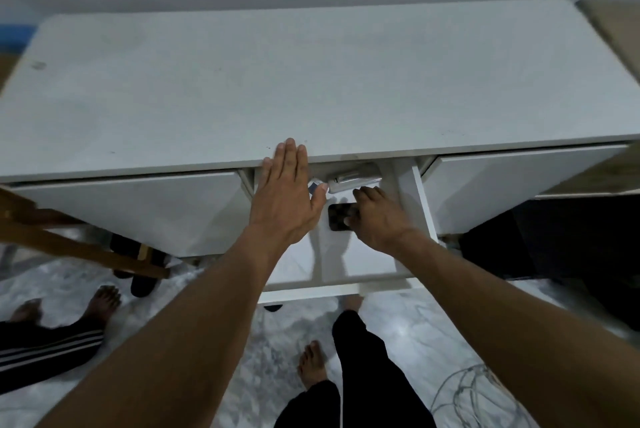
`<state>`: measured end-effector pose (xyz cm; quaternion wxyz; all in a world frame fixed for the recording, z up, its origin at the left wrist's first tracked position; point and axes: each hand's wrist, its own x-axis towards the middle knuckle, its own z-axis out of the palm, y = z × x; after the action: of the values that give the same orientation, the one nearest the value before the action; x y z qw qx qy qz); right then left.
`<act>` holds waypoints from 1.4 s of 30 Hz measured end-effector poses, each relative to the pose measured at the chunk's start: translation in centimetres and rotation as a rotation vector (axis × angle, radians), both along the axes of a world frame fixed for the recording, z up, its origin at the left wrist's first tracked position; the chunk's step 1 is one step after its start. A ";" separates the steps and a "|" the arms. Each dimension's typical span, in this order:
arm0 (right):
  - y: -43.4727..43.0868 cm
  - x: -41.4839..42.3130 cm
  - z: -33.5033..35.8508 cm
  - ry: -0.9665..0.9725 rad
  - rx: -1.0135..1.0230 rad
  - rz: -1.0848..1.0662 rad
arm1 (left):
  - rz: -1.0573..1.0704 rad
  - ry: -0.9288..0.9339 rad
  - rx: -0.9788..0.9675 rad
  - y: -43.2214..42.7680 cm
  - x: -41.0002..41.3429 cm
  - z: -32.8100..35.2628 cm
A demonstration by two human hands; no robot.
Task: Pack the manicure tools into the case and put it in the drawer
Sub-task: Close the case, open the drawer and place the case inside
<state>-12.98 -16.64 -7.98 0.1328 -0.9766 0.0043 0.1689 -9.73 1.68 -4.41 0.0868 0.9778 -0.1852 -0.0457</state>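
The middle drawer (367, 280) of a white table (311, 81) stands pulled out toward me. Inside it lies a dark checkered manicure case (341, 214), and my right hand (375, 216) rests on it with fingers curled over its right part. My left hand (287, 195) is flat with fingers together, its fingertips on the table's front edge just above the drawer's left side. A pale box-like item (353, 180) lies at the back of the drawer, with a small whitish object (313, 185) beside my left thumb.
Closed white drawer fronts flank the open one at left (138, 209) and right (502, 188). A wooden chair frame (69, 244) stands at lower left. Another person's bare feet (100, 303) are on the marble floor, and cables (485, 389) lie at lower right.
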 end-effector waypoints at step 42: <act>-0.2 -16.0 4.4 0.062 -0.050 0.011 | 0.059 0.146 -0.030 0.4 -18.2 -2.5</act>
<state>-29.02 -16.89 -3.59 0.1074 -0.9739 0.0071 0.1999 -27.92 2.12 -6.87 0.1163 0.9755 -0.1499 -0.1117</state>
